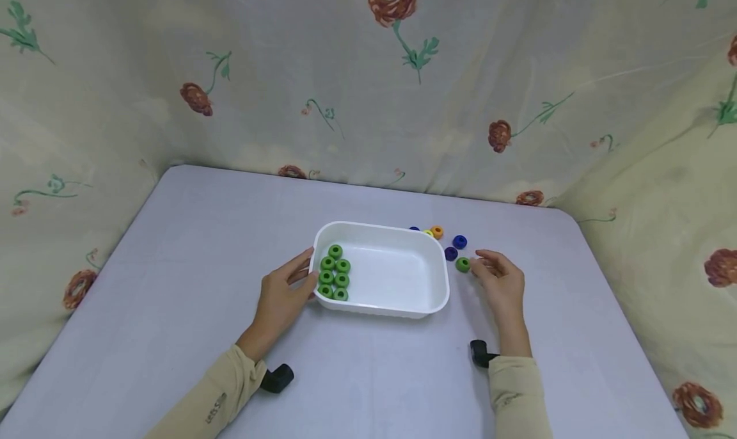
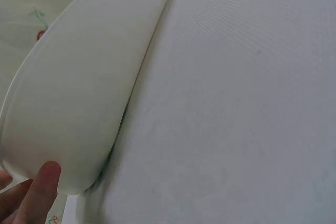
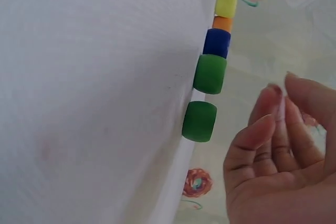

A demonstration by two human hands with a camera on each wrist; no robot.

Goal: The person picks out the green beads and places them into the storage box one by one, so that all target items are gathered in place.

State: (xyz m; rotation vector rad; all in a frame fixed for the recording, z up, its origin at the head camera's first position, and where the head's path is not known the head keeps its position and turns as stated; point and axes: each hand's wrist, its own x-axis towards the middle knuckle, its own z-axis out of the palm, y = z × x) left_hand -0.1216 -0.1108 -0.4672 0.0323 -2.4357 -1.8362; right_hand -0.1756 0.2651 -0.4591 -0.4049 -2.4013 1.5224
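A white rectangular tray [image 1: 391, 279] sits on the table, with several green beads [image 1: 342, 265] grouped at its left end. Against the outside of that end rest the fingertips and thumb of my left hand [image 1: 285, 298]; the left wrist view shows a fingertip [image 2: 49, 174] on the tray's smooth outer wall [image 2: 79, 77]. To the right of the tray, my right hand [image 1: 499, 285] is beside a green bead [image 1: 462, 264]. Its fingers bend loosely with nothing visible between them. In the right wrist view, two green beads [image 3: 199, 121] stand apart from the hand [image 3: 281, 156].
Behind the tray's right end lie an orange bead [image 1: 437, 232], a partly hidden yellow bead [image 1: 428, 233], a blue bead [image 1: 459, 241] and a dark purple-blue bead [image 1: 451, 253]. The pale table [image 1: 173, 285] meets a flowered cloth [image 1: 322, 55] at its back and sides.
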